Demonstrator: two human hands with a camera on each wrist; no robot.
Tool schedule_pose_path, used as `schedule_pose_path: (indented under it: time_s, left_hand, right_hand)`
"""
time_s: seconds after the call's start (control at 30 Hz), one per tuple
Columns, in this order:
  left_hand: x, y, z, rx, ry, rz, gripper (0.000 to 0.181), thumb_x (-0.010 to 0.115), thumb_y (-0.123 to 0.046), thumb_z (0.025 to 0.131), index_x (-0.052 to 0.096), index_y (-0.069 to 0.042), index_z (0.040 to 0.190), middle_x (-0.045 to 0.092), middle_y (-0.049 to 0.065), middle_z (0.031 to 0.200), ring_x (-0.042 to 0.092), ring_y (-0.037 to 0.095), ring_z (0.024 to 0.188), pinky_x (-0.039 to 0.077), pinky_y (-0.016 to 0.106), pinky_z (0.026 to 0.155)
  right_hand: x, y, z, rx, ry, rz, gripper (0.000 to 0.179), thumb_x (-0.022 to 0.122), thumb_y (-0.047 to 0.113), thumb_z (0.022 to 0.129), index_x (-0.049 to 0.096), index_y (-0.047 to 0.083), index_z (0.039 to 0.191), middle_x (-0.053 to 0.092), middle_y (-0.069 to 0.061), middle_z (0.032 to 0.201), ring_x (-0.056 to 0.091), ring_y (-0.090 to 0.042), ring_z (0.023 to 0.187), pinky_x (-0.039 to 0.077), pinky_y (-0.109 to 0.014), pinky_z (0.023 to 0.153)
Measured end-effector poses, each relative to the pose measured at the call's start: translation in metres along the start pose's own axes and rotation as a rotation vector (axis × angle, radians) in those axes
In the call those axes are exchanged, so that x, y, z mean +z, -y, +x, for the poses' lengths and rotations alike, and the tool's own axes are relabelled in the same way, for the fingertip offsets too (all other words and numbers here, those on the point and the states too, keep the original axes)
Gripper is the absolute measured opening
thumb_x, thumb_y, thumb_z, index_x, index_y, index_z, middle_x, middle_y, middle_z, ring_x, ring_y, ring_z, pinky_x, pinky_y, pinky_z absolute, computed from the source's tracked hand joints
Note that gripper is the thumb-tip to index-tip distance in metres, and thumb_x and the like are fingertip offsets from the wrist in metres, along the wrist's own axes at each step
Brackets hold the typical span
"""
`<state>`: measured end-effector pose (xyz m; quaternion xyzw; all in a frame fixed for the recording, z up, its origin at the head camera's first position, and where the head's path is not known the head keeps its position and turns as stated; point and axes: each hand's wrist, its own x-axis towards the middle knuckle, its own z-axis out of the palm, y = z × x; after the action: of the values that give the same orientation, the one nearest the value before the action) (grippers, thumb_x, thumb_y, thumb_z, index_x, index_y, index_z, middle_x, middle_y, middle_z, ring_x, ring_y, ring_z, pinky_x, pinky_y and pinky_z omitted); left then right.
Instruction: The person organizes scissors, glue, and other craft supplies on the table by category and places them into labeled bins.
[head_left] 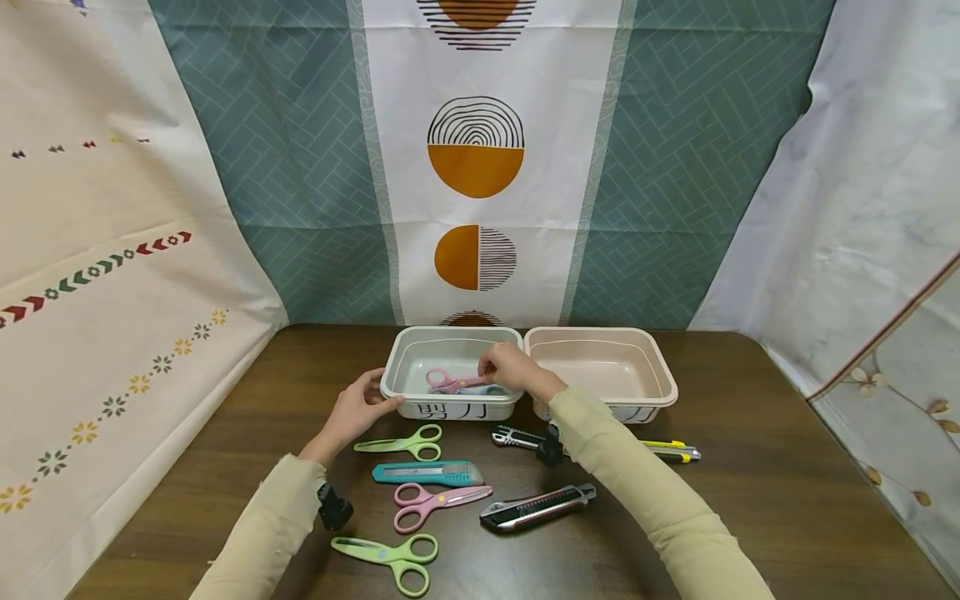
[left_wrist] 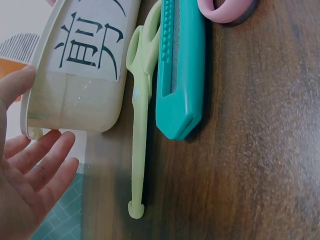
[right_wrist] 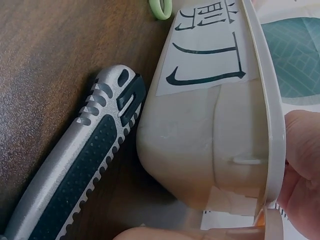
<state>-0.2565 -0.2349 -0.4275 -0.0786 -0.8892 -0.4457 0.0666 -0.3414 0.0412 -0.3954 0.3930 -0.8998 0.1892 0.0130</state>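
My left hand (head_left: pixel 358 414) holds the left corner of a pale grey-green bin (head_left: pixel 452 400), thumb on its rim and fingers against the end wall. Inside that bin lie pink-handled scissors (head_left: pixel 444 382) and, beneath them, a light-blue item (head_left: pixel 480 389), partly hidden. My right hand (head_left: pixel 517 369) reaches into the bin from the right and pinches the pink scissors near the blade end; its fingertips are largely hidden. Just in front of the left hand are green scissors (head_left: pixel 405 443). Under the right forearm is a silver-and-black utility knife (right_wrist: pixel 82 155).
A beige bin (head_left: pixel 600 367) stands beside the first. On the wooden table lie a teal cutter (head_left: pixel 429 473), other pink scissors (head_left: pixel 431 502), more green scissors (head_left: pixel 390 554), a black-and-silver knife (head_left: pixel 536 508) and a yellow cutter (head_left: pixel 667 451). Curtains hang behind.
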Motion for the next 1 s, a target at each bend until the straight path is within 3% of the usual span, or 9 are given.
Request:
schedule_pose_path:
  time_s: [0.27, 0.47, 0.7, 1.0]
  left_hand:
    - [0.001, 0.001, 0.0, 0.002, 0.002, -0.001, 0.062, 0.07, -0.024, 0.08, 0.043, 0.001, 0.129, 0.06, 0.02, 0.107, 0.059, 0.024, 0.084, 0.047, 0.03, 0.069]
    - [0.002, 0.001, -0.002, 0.008, 0.009, -0.004, 0.062, 0.07, -0.024, 0.08, 0.043, 0.001, 0.129, 0.061, 0.019, 0.106, 0.059, 0.025, 0.084, 0.047, 0.029, 0.068]
    - [0.001, 0.0, -0.001, 0.013, 0.017, -0.009, 0.063, 0.071, -0.025, 0.08, 0.043, 0.001, 0.129, 0.061, 0.019, 0.106, 0.06, 0.025, 0.084, 0.048, 0.031, 0.069]
    - [-0.003, -0.002, -0.002, 0.01, 0.016, 0.014, 0.061, 0.07, -0.024, 0.08, 0.043, 0.002, 0.129, 0.061, 0.019, 0.106, 0.06, 0.025, 0.083, 0.048, 0.03, 0.069]
  right_hand:
    - [0.002, 0.001, 0.0, 0.015, -0.013, 0.01, 0.005, 0.066, 0.001, 0.078, 0.068, 0.005, 0.077, 0.065, -0.003, 0.075, 0.057, -0.013, 0.07, 0.046, -0.024, 0.066]
    - [0.002, 0.003, -0.003, 0.022, -0.027, 0.059, 0.01, 0.063, 0.001, 0.082, 0.068, -0.001, 0.089, 0.067, -0.008, 0.085, 0.061, -0.018, 0.079, 0.048, -0.029, 0.073]
    - [-0.004, 0.005, -0.008, -0.001, -0.021, 0.082, 0.019, 0.064, 0.008, 0.083, 0.066, -0.004, 0.098, 0.067, -0.012, 0.094, 0.062, -0.023, 0.089, 0.047, -0.032, 0.08]
    - [-0.017, 0.007, -0.021, -0.039, -0.049, 0.078, 0.022, 0.064, 0.013, 0.084, 0.063, -0.001, 0.101, 0.065, -0.014, 0.098, 0.061, -0.025, 0.088, 0.047, -0.031, 0.078]
